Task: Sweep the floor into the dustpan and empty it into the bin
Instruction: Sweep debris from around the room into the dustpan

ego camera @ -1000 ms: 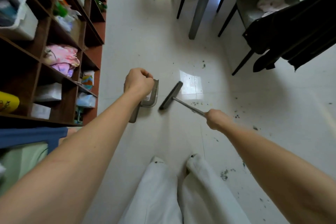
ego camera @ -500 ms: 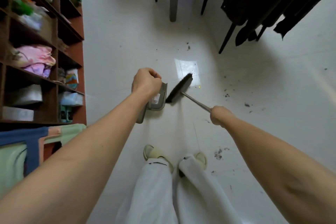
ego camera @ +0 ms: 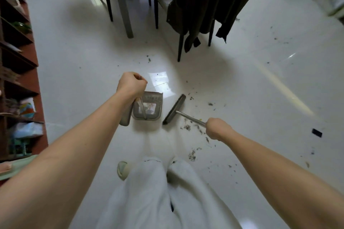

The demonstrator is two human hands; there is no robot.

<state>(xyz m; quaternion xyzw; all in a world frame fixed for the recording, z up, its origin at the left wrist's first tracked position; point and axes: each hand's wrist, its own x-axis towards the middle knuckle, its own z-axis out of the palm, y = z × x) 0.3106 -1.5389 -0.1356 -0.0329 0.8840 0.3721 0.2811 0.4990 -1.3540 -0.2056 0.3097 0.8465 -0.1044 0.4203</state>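
Observation:
My left hand (ego camera: 131, 84) grips the top of the long handle of a grey dustpan (ego camera: 149, 107), which stands on the white floor with a few scraps inside. Just right of the pan lies the dark broom head (ego camera: 174, 109) on the floor. Its metal shaft (ego camera: 190, 116) runs back to my right hand (ego camera: 216, 128), which grips it. Dark crumbs and dust (ego camera: 191, 154) lie scattered on the floor right of the broom and near my feet. No bin is in view.
A brown shelf unit (ego camera: 20, 72) with cluttered compartments lines the left side. Ahead stand table legs (ego camera: 123, 5) and a chair (ego camera: 178, 24) with dark clothing (ego camera: 208, 2) draped over it. A small black object (ego camera: 316, 132) lies at the right. My white trouser legs (ego camera: 158, 191) fill the bottom.
The view has swung right, away from the shelves. The dustpan now faces me more squarely, and the broom head has moved a little away from the pan to its right.

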